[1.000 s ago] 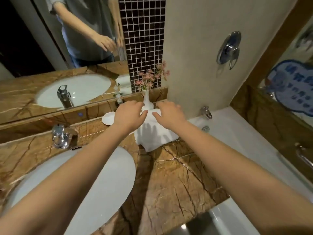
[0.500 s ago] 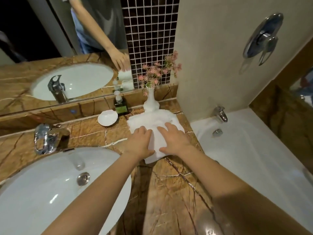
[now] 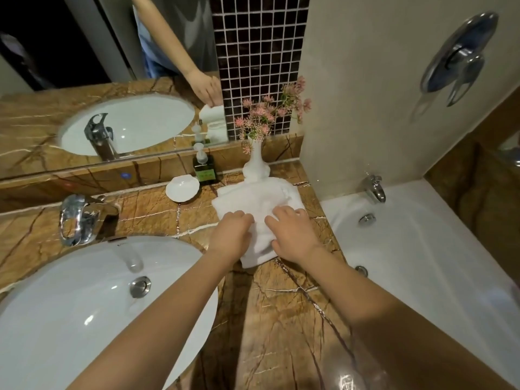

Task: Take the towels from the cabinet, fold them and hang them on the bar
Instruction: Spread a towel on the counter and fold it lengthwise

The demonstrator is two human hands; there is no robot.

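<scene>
We log the towel (image 3: 259, 198) on the counter (image 3: 281, 319), between sink (image 3: 84, 319) on the left and bathtub (image 3: 422, 263) on the right. Left hand (image 3: 232, 235) and right hand (image 3: 292, 235) rest side by side on the towel's near half. Vase (image 3: 255, 167) stands behind the towel, touching its far edge. Left of the vase we have the bottle (image 3: 204, 168), then the dish (image 3: 182, 189) just before it. Faucet (image 3: 81, 218) sits behind the sink. Mirror (image 3: 84, 80) runs behind the counter. Tub spout (image 3: 374, 188) is at the tub's far end, wall control (image 3: 458, 54) above it.

Single head-worn wide-angle view. Looks forward and steeply down onto the table (image 3: 275, 319), close above it; mirror (image 3: 33, 116) ahead, upper left of frame.
</scene>
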